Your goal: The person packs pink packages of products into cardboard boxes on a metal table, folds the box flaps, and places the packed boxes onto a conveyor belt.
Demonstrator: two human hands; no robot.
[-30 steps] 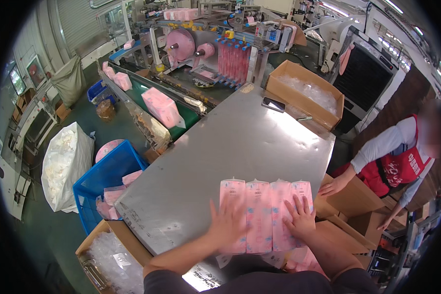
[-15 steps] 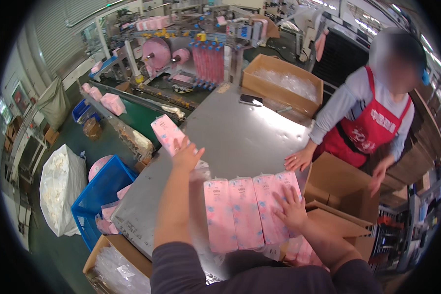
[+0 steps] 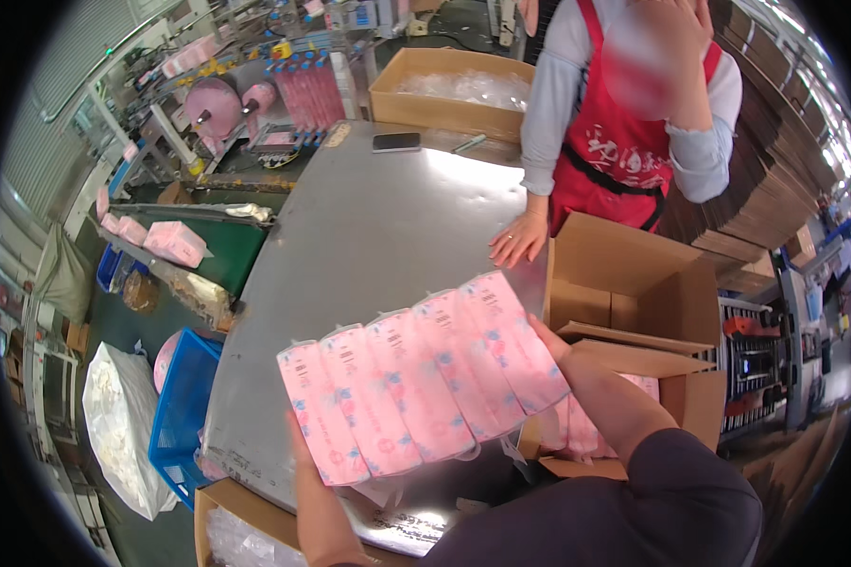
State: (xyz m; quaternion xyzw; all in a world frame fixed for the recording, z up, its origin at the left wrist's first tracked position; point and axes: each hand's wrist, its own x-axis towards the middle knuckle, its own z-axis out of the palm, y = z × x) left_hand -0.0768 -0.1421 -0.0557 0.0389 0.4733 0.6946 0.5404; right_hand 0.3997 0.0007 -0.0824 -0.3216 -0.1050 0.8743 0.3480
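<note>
A row of several pink tissue packs (image 3: 407, 378), wrapped in clear film with blue and pink flower prints, is squeezed between my two hands over the metal table. The row slants, its right end farther from me than its left. My left hand (image 3: 300, 442) presses the left end, most of its fingers hidden by the packs. At the opposite end, my right hand (image 3: 550, 345) grips the last pack's side, its fingertips also out of sight. Below my right forearm, more pink packs (image 3: 586, 430) lie in a cardboard carton (image 3: 695, 402).
Across the metal table (image 3: 350, 227) stands a co-worker in a red apron (image 3: 610, 161), one hand on the tabletop. An open carton (image 3: 671, 293) sits at right. A phone (image 3: 397, 143) and a box of clear bags (image 3: 454, 85) are at the back. A blue crate (image 3: 184, 406) stands left.
The loose pack in my left hand has joined the row's left end. Both hands now hold the row from its ends, lifted and turned. The co-worker's other hand has risen to the head.
</note>
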